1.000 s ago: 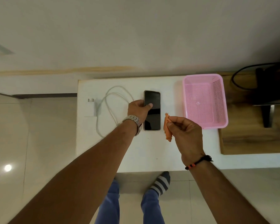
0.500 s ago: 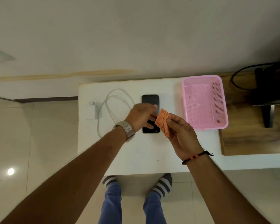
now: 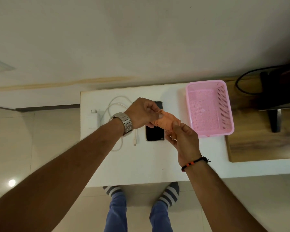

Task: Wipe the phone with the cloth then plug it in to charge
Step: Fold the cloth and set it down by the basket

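A black-screened phone [image 3: 154, 133] lies face up on the white table [image 3: 141, 164], its far half hidden behind my hands. Above it both hands hold a crumpled orange cloth [image 3: 167, 121]. My left hand [image 3: 141, 113] pinches the cloth's left end, and my right hand [image 3: 182, 139] grips its right end. The white charger plug [image 3: 93, 118] sits at the table's left with its white cable [image 3: 115, 106] looped beside it. The cable's connector end [image 3: 135, 139] rests just left of the phone.
An empty pink plastic basket [image 3: 209, 108] stands to the right of the phone. A wooden surface [image 3: 258, 144] with a black stand and black cord lies at the far right. My socked feet show below the table's near edge.
My left hand has left the phone and taken hold of the cloth. The cloth, held only by my right hand before, is now bunched between both hands over the phone.
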Demonstrator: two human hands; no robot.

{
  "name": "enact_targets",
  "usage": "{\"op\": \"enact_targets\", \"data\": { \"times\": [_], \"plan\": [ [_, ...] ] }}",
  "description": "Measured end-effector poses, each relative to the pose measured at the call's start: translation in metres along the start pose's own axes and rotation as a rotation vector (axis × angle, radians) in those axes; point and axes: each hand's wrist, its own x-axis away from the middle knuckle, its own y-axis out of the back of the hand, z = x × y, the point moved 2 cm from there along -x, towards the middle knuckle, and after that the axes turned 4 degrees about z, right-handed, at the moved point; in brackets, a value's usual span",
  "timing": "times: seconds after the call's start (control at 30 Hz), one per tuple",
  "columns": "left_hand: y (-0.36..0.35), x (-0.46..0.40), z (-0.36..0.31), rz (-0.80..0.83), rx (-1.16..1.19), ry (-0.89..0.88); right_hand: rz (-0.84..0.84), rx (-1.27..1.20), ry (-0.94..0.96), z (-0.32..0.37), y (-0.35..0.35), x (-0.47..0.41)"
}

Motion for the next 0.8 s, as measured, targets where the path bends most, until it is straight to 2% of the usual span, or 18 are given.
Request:
{"op": "enact_targets", "data": {
  "times": [0.2,0.33,0.47,0.57,0.67,0.8],
  "plan": [
    [-0.004,-0.019,-0.01,0.03,-0.219,0.025,-0.191,0.004,-0.095,-0.026,0.007,-0.001],
    [-0.024,-0.046,-0.018,0.035,-0.472,-0.023,-0.318,-0.111,-0.226,-0.034,0.009,-0.012],
    [-0.036,-0.07,-0.025,-0.002,-0.625,-0.073,-0.317,-0.284,-0.249,-0.031,0.009,-0.027],
    [-0.037,-0.073,-0.028,-0.065,-0.759,-0.146,-0.252,-0.183,-0.293,-0.034,0.015,-0.031],
    [-0.041,-0.067,-0.032,-0.142,-0.67,-0.234,-0.291,-0.101,-0.276,-0.037,0.016,-0.029],
    [-0.061,-0.064,-0.028,0.038,-0.604,-0.142,-0.227,-0.25,-0.221,-0.034,0.007,-0.034]
  ]
}}
